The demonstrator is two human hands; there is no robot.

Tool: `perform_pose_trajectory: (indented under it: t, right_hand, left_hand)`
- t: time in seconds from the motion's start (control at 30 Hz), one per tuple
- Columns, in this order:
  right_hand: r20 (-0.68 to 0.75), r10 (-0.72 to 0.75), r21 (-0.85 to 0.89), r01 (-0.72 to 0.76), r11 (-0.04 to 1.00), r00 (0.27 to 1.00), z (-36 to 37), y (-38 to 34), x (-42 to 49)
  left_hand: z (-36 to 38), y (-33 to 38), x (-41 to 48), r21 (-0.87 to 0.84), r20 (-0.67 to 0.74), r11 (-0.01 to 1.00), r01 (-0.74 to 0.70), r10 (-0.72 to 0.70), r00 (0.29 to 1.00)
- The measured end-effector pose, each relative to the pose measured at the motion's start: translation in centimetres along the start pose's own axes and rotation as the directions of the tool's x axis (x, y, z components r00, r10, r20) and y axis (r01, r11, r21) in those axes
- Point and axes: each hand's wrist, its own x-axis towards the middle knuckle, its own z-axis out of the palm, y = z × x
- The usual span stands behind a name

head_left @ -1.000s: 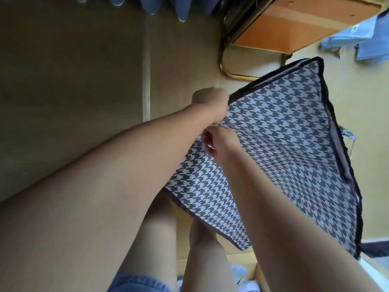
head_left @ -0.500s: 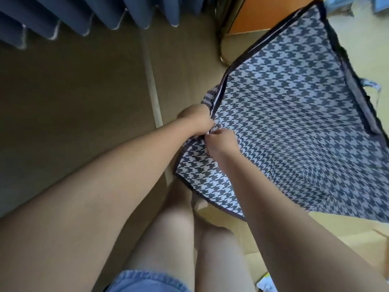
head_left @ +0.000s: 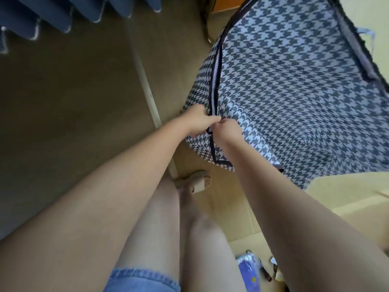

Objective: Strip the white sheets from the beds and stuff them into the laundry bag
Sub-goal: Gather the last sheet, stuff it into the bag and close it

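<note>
Head view.

Floor [head_left: 73, 102]: brown, matt, crossed by a pale strip [head_left: 145, 85]. Dark blue curtain [head_left: 52, 15] hems hung over its far left corner; an orange wooden unit [head_left: 227, 3] stood at the far edge.

Laundry bag [head_left: 294, 91]: black-and-white houndstooth fabric with black-trimmed seams, slack, held up clear of the floor, right of the strip.

Left hand [head_left: 197, 121]: fingers curled, gripping the bag's near trimmed edge.

Right hand [head_left: 228, 128]: touching the left, pinching the same edge.

Tan sandal [head_left: 197, 183]: on the floor below the bag's near corner.
</note>
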Motion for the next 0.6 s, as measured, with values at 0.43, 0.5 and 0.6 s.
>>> perform_pose_trajectory:
  t: [0.43,0.5,0.6]
  right_hand:
    - [-0.287,-0.02,0.066,0.041,0.997,0.958,2.9,-1.7,1.8]
    - [-0.306,-0.028,0.049,0.045,0.998,0.952,2.8,-1.5,1.7]
    - [-0.3,-0.041,-0.025,0.035,0.999,0.953,2.4,-1.6,1.6]
  left_hand:
    - [-1.2,-3.0,2.6,0.262,-0.226,0.947,-0.187,0.249,0.942]
    - [-1.4,-2.0,2.9,0.356,-0.202,0.904,-0.237,0.322,0.925]
    - [-3.0,-1.7,2.6,0.475,-0.109,0.82,-0.318,0.414,0.904]
